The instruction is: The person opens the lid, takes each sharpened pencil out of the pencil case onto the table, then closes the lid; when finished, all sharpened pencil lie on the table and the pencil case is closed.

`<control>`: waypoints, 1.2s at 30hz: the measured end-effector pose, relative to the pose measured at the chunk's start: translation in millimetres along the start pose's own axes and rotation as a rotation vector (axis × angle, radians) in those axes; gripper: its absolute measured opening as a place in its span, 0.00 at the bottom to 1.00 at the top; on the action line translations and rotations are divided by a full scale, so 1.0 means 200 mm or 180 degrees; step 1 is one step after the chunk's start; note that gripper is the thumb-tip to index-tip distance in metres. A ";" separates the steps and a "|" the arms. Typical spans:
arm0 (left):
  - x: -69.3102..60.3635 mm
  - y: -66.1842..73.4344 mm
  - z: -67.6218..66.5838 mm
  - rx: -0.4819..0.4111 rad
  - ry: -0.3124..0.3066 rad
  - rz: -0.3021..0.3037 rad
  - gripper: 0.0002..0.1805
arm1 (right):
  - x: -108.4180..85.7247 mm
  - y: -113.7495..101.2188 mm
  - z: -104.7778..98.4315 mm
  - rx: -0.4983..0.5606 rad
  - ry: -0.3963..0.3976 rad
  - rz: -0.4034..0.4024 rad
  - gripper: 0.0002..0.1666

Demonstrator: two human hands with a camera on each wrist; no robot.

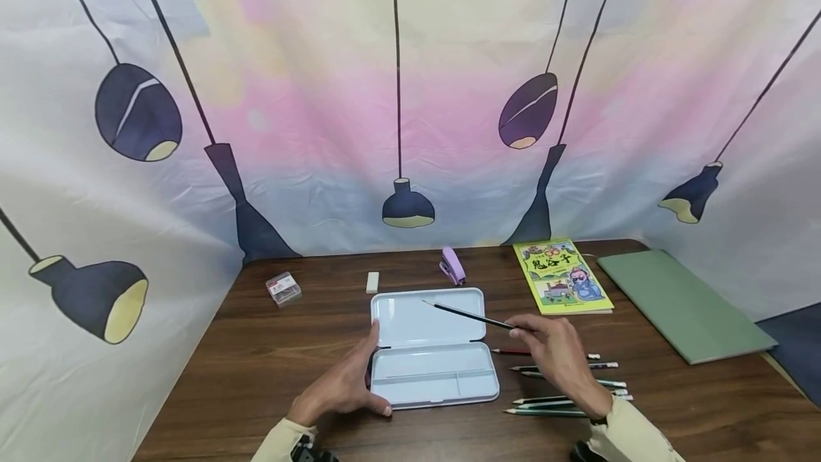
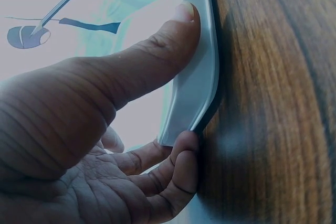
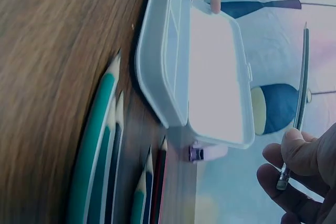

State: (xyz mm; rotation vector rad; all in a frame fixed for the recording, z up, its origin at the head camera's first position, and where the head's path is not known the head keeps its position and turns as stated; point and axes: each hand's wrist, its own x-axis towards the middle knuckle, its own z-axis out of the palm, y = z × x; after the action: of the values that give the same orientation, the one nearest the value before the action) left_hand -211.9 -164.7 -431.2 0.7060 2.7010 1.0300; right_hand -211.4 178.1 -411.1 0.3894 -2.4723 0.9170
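A white pencil case [image 1: 420,406] lies with its lid raised, and its tray shows divided compartments with nothing in them. My left hand [image 1: 346,383] grips the case's left end, thumb along the front wall and fingers at the side. The left wrist view shows the thumb [image 2: 157,56] on the case wall [image 2: 197,85] and fingertips curled at its corner. Above the lid my right hand [image 1: 559,353] pinches a dark pencil [image 1: 471,316] near its eraser end, tip pointing left. In the right wrist view the same pencil [image 3: 303,80] is held clear of the case.
Several pencils [image 1: 545,412] lie right of the case, beneath my right forearm. Behind it are a white eraser [image 1: 373,282] and a purple stapler [image 1: 452,266]. A small clear box [image 1: 284,289] sits back left; a yellow book [image 1: 564,276] and a green folder [image 1: 686,305] lie right.
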 end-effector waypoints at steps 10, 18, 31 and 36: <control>-0.01 -0.01 0.00 0.0028 0.0031 0.0066 0.72 | -0.11 0.12 -0.17 -0.0330 0.0062 0.0299 0.08; 0.00 0.00 0.00 -0.0027 -0.0014 0.0014 0.72 | -0.25 0.23 -0.29 -0.0597 -0.0354 0.0775 0.07; 0.01 0.01 0.00 -0.0024 -0.0031 -0.0004 0.72 | -0.40 0.30 -0.34 -0.0844 -0.1189 0.1013 0.12; 0.01 0.00 0.00 -0.0010 -0.0017 -0.0021 0.72 | -0.42 0.31 -0.32 -0.1017 -0.1273 0.0986 0.12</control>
State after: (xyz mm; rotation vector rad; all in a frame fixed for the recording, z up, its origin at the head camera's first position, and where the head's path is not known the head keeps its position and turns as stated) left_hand -212.8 -163.8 -431.3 0.6977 2.6947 1.0293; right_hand -145.1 275.2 -444.8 0.0833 -3.0484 0.5764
